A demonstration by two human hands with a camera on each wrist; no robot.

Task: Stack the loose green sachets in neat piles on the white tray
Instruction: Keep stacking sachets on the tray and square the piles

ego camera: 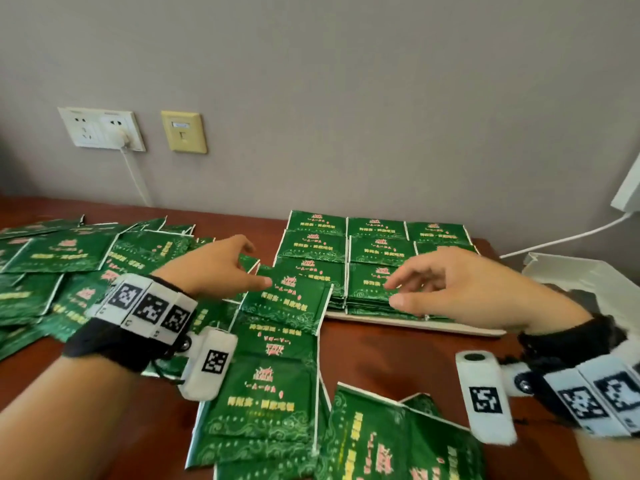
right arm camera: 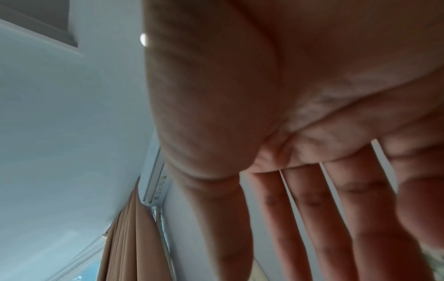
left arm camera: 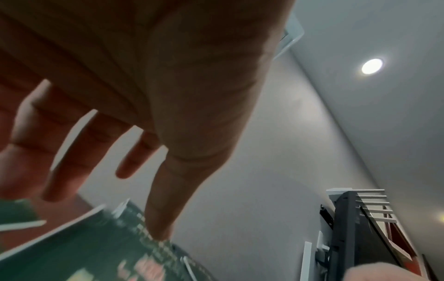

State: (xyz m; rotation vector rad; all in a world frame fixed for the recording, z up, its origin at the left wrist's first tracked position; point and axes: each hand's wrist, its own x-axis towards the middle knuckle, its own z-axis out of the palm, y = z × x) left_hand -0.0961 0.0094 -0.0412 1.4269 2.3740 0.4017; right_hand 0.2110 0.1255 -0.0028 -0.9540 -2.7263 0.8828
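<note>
1. Flat, glossy green foil sachets with white edges and pale printed lettering lie loose and overlapping (ego camera: 69, 258) across the left and front of a reddish-brown wooden table (ego camera: 391, 355).
2. More of the same sachets sit in tidy, squared-off piles (ego camera: 381, 252), set in rows on a shallow white rectangular tray (ego camera: 415, 325) at the back right of the table, near the wall.
3. One sachet (ego camera: 287, 299) lies tilted at the tray's left edge, overlapping the front-left pile.
4. The left hand (ego camera: 214, 265) reaches over this sachet with straight, spread fingers; its thumb tip touches the sachet's upper part.
5. The right hand (ego camera: 460, 285) hovers over the front piles, fingers extended and slightly parted, holding nothing.
6. Both wrists wear black straps with white blocks printed in black-and-white square codes.
7. Behind, a grey wall (ego camera: 346, 98) carries a white power socket (ego camera: 104, 128) with a white plug and cable, and a cream wall plate (ego camera: 184, 131).
</note>
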